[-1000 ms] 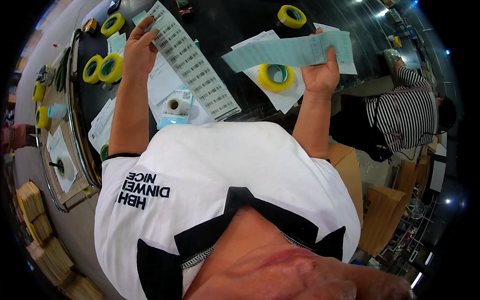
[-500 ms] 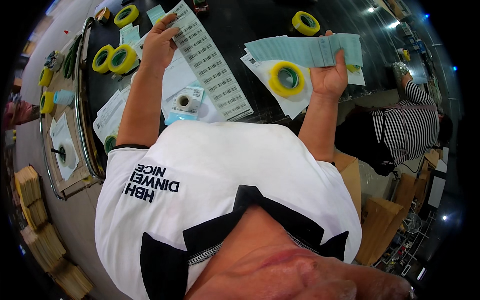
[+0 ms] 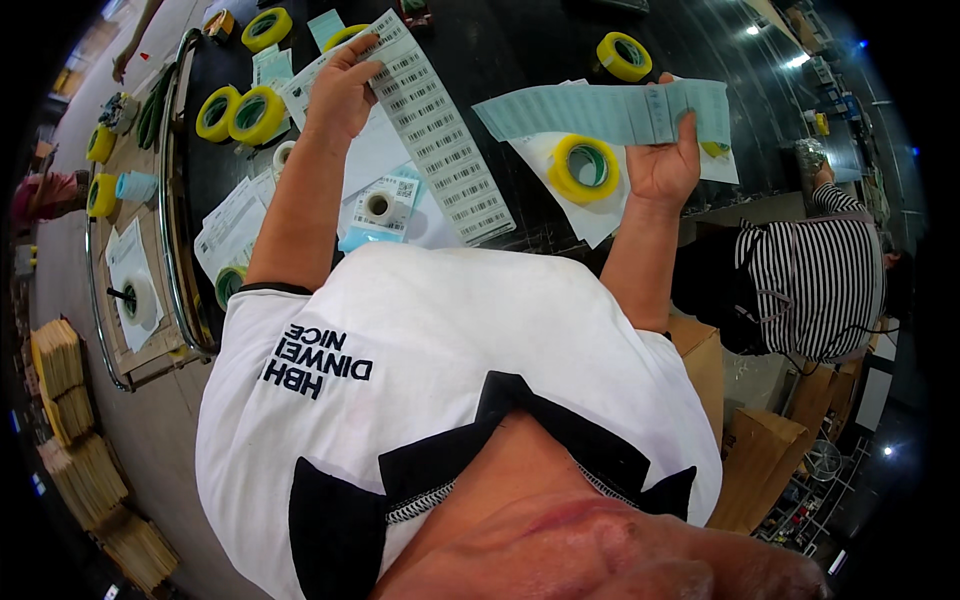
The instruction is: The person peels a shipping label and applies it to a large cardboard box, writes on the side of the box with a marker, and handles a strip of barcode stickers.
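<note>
Head view, left hand (image 3: pixel 342 92) on label strip (image 3: pixel 438 140), right hand (image 3: pixel 662 165) gripping sheet (image 3: pixel 600 112)

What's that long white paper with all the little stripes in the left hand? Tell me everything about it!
The white strip is a long, narrow sheet of paper covered in two columns of small black barcode labels. It looks thin and smooth, flat and uncreased. It runs slantwise from the upper left down toward the person's chest. The left hand pinches its upper end; its lower end lies over white papers on the dark table, beside a small tape roll.
</note>
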Demonstrator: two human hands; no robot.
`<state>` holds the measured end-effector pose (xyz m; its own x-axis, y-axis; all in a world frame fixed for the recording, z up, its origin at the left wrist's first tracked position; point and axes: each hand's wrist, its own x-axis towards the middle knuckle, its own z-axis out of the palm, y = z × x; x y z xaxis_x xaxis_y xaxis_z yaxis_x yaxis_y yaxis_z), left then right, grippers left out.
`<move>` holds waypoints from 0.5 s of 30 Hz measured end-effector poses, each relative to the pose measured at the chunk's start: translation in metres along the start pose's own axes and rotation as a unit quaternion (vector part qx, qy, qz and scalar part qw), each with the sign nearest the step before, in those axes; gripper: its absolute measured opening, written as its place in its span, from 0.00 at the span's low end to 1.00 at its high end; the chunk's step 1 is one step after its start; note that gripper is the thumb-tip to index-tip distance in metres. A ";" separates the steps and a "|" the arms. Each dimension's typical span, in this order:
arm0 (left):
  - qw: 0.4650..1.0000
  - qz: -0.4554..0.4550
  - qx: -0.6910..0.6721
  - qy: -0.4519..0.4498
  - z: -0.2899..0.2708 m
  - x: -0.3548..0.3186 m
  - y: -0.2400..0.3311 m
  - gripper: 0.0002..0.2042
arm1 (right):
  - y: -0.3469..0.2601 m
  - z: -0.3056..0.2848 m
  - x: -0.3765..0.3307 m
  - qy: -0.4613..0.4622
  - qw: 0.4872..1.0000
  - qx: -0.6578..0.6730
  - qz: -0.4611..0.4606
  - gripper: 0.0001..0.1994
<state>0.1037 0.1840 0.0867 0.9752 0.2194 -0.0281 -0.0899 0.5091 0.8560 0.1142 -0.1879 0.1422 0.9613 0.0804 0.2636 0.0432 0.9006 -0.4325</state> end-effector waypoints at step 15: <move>0.999 -0.011 0.011 -0.037 0.007 -0.010 0.000 0.23 | 0.032 0.012 -0.006 0.086 0.981 -0.172 -0.033 0.22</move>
<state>0.0955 0.1754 0.0904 0.9892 0.1464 -0.0095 -0.0648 0.4941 0.8670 0.1067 -0.1545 0.1372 0.9839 -0.0732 0.1632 0.1671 0.7016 -0.6927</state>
